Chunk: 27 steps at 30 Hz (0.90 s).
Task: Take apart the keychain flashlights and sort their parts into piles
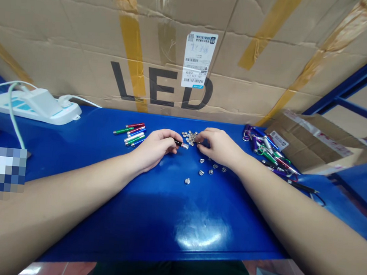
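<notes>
My left hand [160,146] is closed around a small black penlight-like tube [178,143], its silver end [185,146] pointing right. My right hand [216,143] hovers at the right edge of a pile of small silver button cells [190,136]. Its thumb and fingertips are pinched together, and what they hold, if anything, is too small to make out. Several silver caps [201,172] lie scattered on the blue table in front of that hand. Left of my left hand, several coloured metal tubes [135,135] lie side by side in green, red, silver and blue.
A heap of coloured tubes with clips [269,150] lies at the right, against an opened cardboard box [310,139]. A white power strip [36,107] with cables stands at the back left. Behind the blue table [139,218] rises a large carton [93,33] marked LED.
</notes>
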Motion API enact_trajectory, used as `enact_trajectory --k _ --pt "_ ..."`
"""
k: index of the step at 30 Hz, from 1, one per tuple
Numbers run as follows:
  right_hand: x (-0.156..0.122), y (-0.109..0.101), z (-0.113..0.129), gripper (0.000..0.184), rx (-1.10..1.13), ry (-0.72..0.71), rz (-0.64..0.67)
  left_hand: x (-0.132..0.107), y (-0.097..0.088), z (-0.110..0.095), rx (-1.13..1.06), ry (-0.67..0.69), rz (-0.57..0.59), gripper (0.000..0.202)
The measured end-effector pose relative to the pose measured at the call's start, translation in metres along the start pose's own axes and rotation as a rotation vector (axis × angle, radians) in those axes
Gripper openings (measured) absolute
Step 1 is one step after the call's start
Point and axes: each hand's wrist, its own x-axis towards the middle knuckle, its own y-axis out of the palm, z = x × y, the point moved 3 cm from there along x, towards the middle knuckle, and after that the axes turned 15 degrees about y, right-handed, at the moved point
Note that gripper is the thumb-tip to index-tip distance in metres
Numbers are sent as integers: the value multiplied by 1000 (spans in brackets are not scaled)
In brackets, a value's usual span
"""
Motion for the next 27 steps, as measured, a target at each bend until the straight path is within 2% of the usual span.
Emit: enact_trajectory --k 10,19,27 --pt "-1 1 -2 10 18 -27 11 -1 1 -2 6 -11 -4 23" --pt "-2 4 -1 18 26 -105 7 -1 2 -3 11 -11 2 23" --pt "-1 -4 -7 15 62 -13 -93 -1 3 -4 9 -7 5 24"
